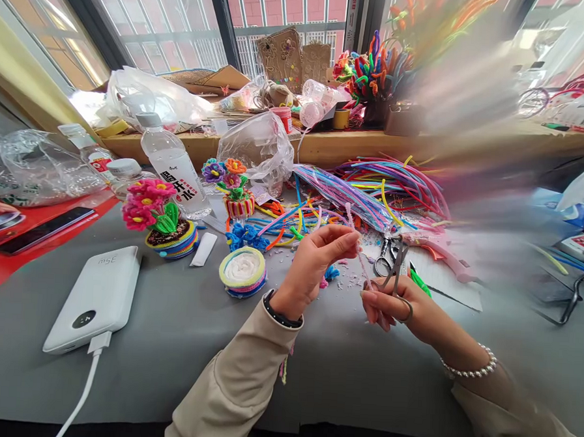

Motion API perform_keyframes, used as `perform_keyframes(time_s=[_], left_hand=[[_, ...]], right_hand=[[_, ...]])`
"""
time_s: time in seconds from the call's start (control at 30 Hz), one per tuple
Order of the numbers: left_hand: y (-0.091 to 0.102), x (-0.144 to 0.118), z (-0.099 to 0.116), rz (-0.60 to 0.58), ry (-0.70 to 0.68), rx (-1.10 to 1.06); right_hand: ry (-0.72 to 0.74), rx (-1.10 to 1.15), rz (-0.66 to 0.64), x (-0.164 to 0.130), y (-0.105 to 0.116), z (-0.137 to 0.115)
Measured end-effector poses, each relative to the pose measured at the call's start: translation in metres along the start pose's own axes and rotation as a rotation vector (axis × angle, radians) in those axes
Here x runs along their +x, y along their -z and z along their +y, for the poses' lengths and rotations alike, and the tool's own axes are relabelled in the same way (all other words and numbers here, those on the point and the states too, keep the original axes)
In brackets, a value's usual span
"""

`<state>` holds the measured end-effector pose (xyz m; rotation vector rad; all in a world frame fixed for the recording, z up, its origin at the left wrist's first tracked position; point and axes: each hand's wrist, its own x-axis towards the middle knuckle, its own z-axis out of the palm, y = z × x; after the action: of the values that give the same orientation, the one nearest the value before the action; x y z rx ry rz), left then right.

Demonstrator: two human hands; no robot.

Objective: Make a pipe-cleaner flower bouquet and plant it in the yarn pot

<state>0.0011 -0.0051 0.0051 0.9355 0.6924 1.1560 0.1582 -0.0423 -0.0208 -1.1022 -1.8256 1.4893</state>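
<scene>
My left hand (311, 268) is closed in a pinch on a thin, pale pink pipe cleaner (366, 269). Its tip sticks up above my fingers, and the lower stretch runs down to my right hand (409, 306). That hand is wrapped round small metal scissors (398, 268), whose blades point upward; its fingertips also meet the pipe cleaner's lower part. Left of my wrists stands a small round pot (243, 273) wound in yellow, pink and blue, with a whitish filling. Blue pipe-cleaner flowers (246, 237) lie just behind it. Pink fluff clippings (350, 280) are scattered beneath my hands.
Two finished flower pots, one pink-flowered (172, 243) and one striped (238, 206), stand near a water bottle (173, 163). Bundled pipe cleaners (342, 194) lie behind, with black-handled scissors (382, 265) and a pink tool (447, 253). A white power bank (96, 299) is at left. The right side is blurred.
</scene>
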Motion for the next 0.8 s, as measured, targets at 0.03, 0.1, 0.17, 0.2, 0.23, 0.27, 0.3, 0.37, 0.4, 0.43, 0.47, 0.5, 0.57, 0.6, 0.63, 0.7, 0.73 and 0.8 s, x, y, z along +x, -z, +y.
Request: perform_keyframes(time_s=[0.03, 0.1, 0.17, 0.2, 0.23, 0.27, 0.3, 0.37, 0.4, 0.43, 0.47, 0.5, 0.57, 0.6, 0.63, 0.7, 0.73, 0.8], left_hand=[[-0.001, 0.000, -0.001, 0.027, -0.017, -0.009], [-0.001, 0.000, -0.001, 0.080, -0.053, -0.022], [-0.002, 0.000, -0.001, 0.112, -0.073, -0.020], [-0.002, 0.000, -0.001, 0.117, -0.074, -0.016], [-0.002, 0.000, -0.001, 0.116, -0.072, -0.013], [-0.002, 0.000, -0.001, 0.113, -0.070, -0.012], [-0.001, 0.001, -0.001, 0.106, -0.066, -0.013], [-0.001, 0.001, 0.000, 0.091, -0.052, -0.018], [-0.001, 0.001, 0.000, 0.082, -0.041, -0.018], [-0.001, 0.001, 0.000, 0.075, -0.028, -0.013], [0.000, 0.001, 0.000, 0.067, -0.013, -0.004], [0.000, 0.000, -0.001, 0.058, 0.004, 0.010], [0.000, 0.000, -0.001, 0.032, 0.029, 0.038], [0.001, 0.000, -0.002, 0.014, 0.038, 0.051], [0.001, 0.000, -0.003, -0.004, 0.043, 0.063], [0.002, 0.001, -0.004, -0.023, 0.041, 0.096], [0.003, 0.001, -0.005, -0.025, 0.036, 0.117], [0.003, 0.001, -0.006, -0.022, 0.024, 0.154]], right_hand=[[-0.003, 0.015, 0.003, 0.000, -0.001, 0.000], [-0.010, 0.059, 0.009, 0.001, -0.003, 0.000], [-0.006, 0.097, 0.014, 0.002, -0.004, 0.001], [0.001, 0.104, 0.008, 0.003, -0.004, 0.002], [0.010, 0.101, -0.011, 0.003, -0.004, 0.004], [0.021, 0.088, -0.041, 0.004, -0.003, 0.006], [0.031, 0.070, -0.078, 0.004, -0.002, 0.008], [0.052, 0.035, -0.155, 0.004, -0.001, 0.010], [0.062, 0.023, -0.190, 0.004, -0.001, 0.011], [0.070, 0.015, -0.221, 0.003, -0.001, 0.011], [0.074, 0.010, -0.250, 0.003, -0.001, 0.010], [0.072, 0.006, -0.276, 0.002, -0.002, 0.009], [0.056, -0.007, -0.312, 0.001, -0.002, 0.007], [0.052, -0.019, -0.320, 0.000, -0.002, 0.005], [0.056, -0.035, -0.324, 0.000, -0.002, 0.005], [0.081, -0.072, -0.324, 0.000, -0.001, 0.003], [0.094, -0.086, -0.324, 0.000, -0.001, 0.003], [0.104, -0.101, -0.317, 0.000, -0.001, 0.002]])
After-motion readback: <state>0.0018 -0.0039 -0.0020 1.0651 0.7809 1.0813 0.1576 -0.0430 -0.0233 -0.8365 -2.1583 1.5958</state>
